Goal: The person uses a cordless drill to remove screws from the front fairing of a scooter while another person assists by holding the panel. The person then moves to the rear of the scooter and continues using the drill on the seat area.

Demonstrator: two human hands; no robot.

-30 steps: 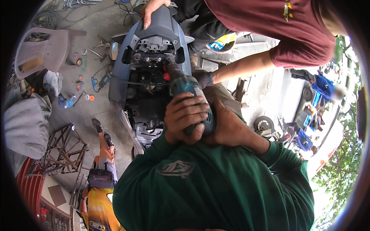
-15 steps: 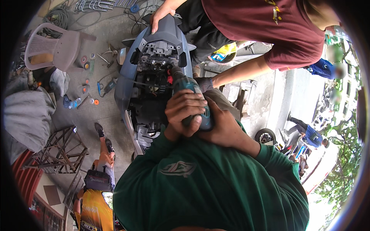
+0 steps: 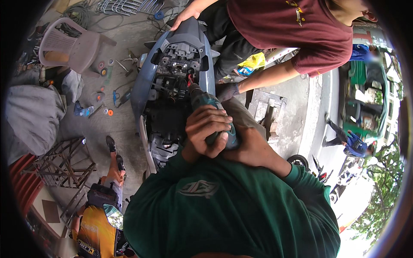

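A teal power drill (image 3: pixel 203 100) is gripped by both my hands close to my chest. My left hand (image 3: pixel 208 128) wraps over its body from the left, fingers curled on top. My right hand (image 3: pixel 254 147) closes around its rear from the right; part of its fingers is hidden. The drill's chuck points away from me into the stripped tail of a blue-grey motorcycle (image 3: pixel 143 92). Beside the chuck is a small red part (image 3: pixel 190 79). Whether the drill's tip touches anything cannot be seen.
A person in a maroon shirt (image 3: pixel 284 34) holds the motorcycle's tail with one hand (image 3: pixel 186 18); their gloved hand (image 3: pixel 228 91) is beside the drill. A plastic chair (image 3: pixel 81 49), loose tools, a bottle (image 3: pixel 87 112) and a metal frame (image 3: pixel 71 165) stand or lie left.
The drill has drawn back slightly toward me relative to the motorcycle, both hands still around it. My view has shifted, and a green vehicle now shows at the far right.
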